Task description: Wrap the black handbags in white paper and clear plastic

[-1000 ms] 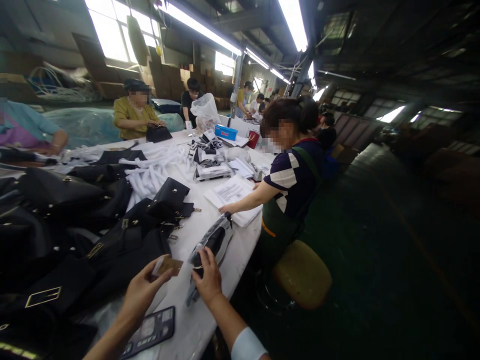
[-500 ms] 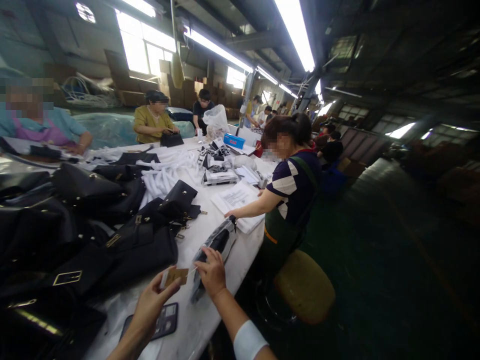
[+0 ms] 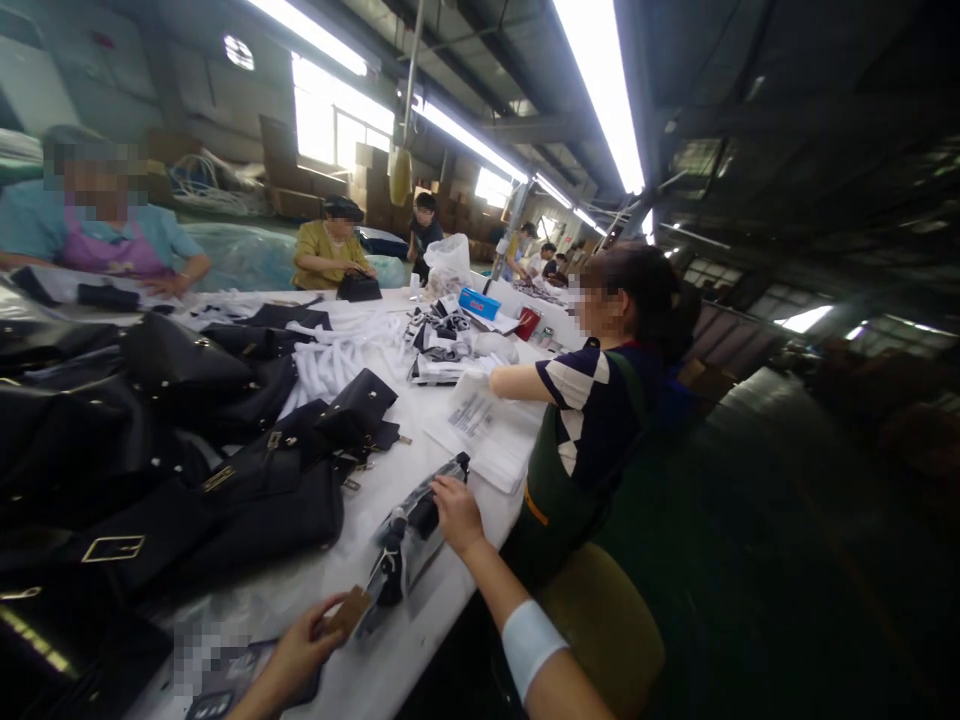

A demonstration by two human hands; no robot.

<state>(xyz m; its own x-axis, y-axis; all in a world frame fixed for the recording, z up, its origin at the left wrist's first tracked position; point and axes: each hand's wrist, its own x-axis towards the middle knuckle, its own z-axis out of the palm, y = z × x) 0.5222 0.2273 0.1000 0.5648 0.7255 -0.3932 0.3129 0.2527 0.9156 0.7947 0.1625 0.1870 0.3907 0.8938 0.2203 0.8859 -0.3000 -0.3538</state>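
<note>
My left hand (image 3: 306, 640) is closed on a small brown hang tag (image 3: 349, 610), held at the near end of a black bag in clear plastic (image 3: 391, 560). Farther along, the fingers of my right hand (image 3: 457, 515) grip the upper right side of this wrapped bag, which lies on the white table. Black straps or fittings show through or out of the plastic; which of the two I cannot tell. Partly hidden under my left forearm is a dark phone-like object (image 3: 259, 655).
Black bags (image 3: 285, 500) with metal buckles are heaped on the left. White printed plastic bags (image 3: 480, 425) lie ahead, beside a co-worker (image 3: 585, 400) at the table's right edge. A stool (image 3: 607, 620) stands right. Farther back are a blue box (image 3: 478, 303) and other people.
My left hand has lowered the tag toward the bag's near end. My right hand has left the tag's string and moved forward onto the wrapped bag. The co-worker's arm has drawn back from it.
</note>
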